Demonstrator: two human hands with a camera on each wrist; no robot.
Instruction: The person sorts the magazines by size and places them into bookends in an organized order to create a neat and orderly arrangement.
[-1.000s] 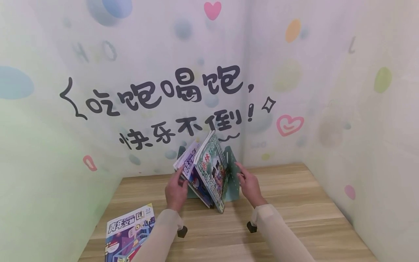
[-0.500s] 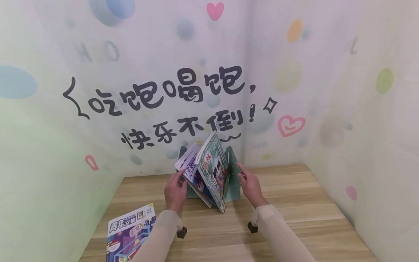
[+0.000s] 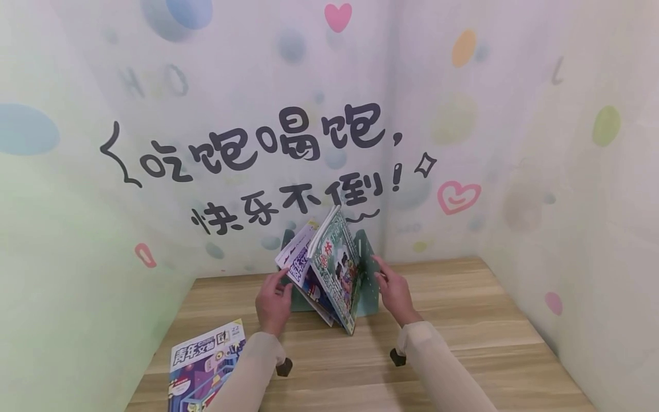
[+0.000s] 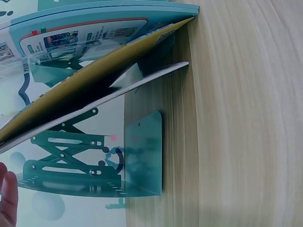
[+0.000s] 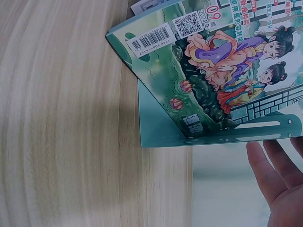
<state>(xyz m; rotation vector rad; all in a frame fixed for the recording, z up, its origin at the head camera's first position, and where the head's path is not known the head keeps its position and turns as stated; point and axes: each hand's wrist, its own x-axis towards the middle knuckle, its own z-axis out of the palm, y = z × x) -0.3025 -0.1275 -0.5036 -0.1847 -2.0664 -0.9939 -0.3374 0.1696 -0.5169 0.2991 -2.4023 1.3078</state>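
Note:
A green expandable metal bookend (image 3: 368, 274) stands on the table against the wall, its scissor lattice (image 4: 64, 151) showing in the left wrist view. Several magazines lean inside it: a green-covered magazine (image 3: 337, 274) at the right, a purple-and-white magazine (image 3: 304, 266) tilted to its left. My left hand (image 3: 273, 306) has its fingertips right at the left edge of the purple-and-white one, fingers loosely bent. On the other side my right hand (image 3: 395, 294) rests its fingertips against the bookend's right end plate; its fingers (image 5: 265, 175) look fairly straight in the right wrist view.
Another purple-and-white magazine (image 3: 206, 366) lies flat on the wooden table (image 3: 350, 377) at the front left, partly covered by the left sleeve. A printed wall (image 3: 329, 74) closes off the back, with walls at both sides too.
The left hand has drawn slightly left from the magazines. The purple-and-white magazine shifted a little to the right, closer to the green-covered one. The right hand has stayed at the bookend.

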